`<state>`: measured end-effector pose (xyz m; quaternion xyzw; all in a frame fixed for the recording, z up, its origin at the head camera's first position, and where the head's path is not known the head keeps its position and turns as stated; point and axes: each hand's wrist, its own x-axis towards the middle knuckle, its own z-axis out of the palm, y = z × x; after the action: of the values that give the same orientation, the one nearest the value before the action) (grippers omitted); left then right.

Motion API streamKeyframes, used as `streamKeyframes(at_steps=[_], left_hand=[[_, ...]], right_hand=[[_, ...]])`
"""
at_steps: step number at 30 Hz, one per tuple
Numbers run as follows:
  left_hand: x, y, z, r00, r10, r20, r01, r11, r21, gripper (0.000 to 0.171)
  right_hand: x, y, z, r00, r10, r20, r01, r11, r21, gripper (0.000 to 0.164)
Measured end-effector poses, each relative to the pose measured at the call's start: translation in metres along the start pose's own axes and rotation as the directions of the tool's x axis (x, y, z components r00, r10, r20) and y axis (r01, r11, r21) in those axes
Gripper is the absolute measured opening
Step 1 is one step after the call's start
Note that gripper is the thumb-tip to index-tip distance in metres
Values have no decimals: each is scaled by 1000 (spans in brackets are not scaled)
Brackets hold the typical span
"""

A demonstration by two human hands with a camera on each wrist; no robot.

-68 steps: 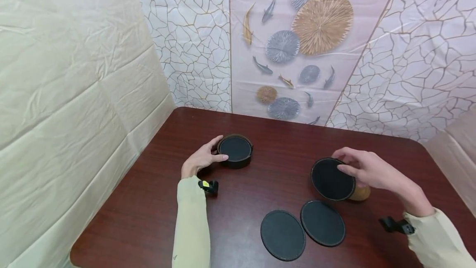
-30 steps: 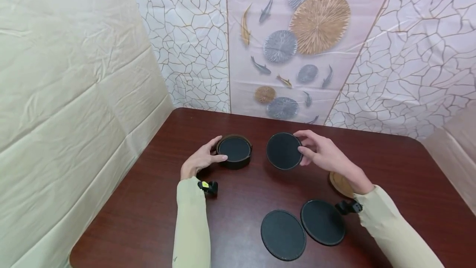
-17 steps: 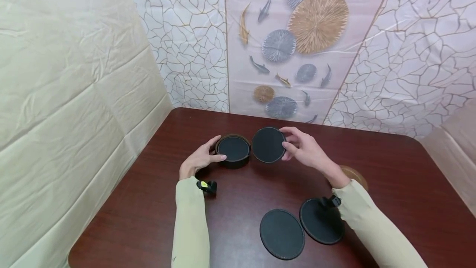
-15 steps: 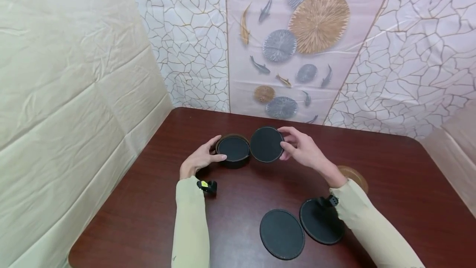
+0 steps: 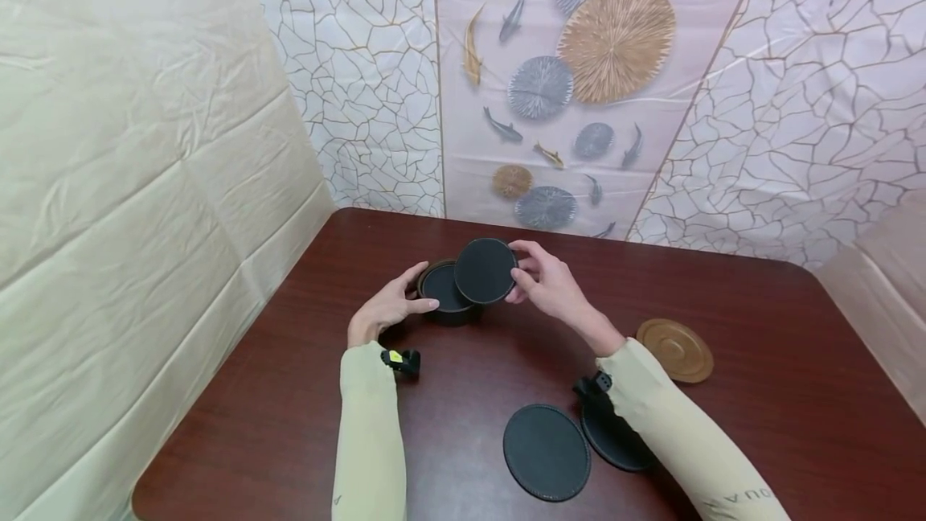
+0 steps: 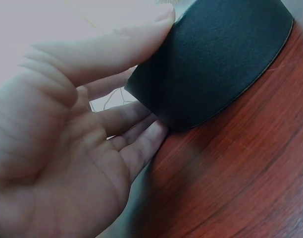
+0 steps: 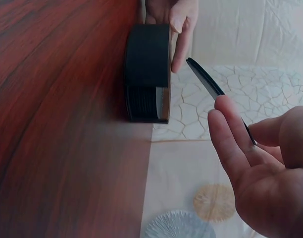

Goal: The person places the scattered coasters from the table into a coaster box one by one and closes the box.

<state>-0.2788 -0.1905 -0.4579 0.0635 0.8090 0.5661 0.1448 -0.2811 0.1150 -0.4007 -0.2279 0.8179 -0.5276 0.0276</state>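
A round black coaster holder (image 5: 452, 315) stands on the table with black coasters inside, their stacked edges showing through the side slot in the right wrist view. My left hand (image 5: 385, 309) grips the holder's left side, thumb at the near rim and fingers behind. Between thumb and fingers, my right hand (image 5: 547, 280) pinches a round black coaster (image 5: 485, 271) by its right edge. That coaster (image 7: 211, 82) is tilted and raised, apart from the holder, and in the head view it covers the holder's right part.
Two more black coasters lie near the front: one coaster (image 5: 546, 453) in full view, the other coaster (image 5: 615, 439) partly under the right sleeve. A round brown disc (image 5: 675, 350) lies at the right. Curtains stand behind the dark red table (image 5: 275, 408).
My right hand has carried the black coaster from beside the brown disc leftward and away from me, until it overlaps the holder in view. My left hand has stayed on the holder.
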Motion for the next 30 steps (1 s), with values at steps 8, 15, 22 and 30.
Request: streamKeyframes(at_steps=[8, 15, 22, 30], left_hand=[[0, 2, 0, 1000, 6, -1, -6, 1000, 10, 88], [0, 2, 1, 1000, 6, -7, -6, 1000, -3, 88], [0, 2, 2, 1000, 7, -10, -7, 1000, -2, 87], [1, 0, 0, 1000, -8, -20, 8, 1000, -11, 87]], right_hand=[[13, -1, 19, 999, 29, -23, -28, 999, 40, 44], [22, 4, 35, 998, 60, -10, -59, 992, 109, 43], [28, 5, 45, 997, 79, -5, -77, 988, 133, 43], [31, 8, 54, 994, 112, 11, -113, 985, 131, 47]])
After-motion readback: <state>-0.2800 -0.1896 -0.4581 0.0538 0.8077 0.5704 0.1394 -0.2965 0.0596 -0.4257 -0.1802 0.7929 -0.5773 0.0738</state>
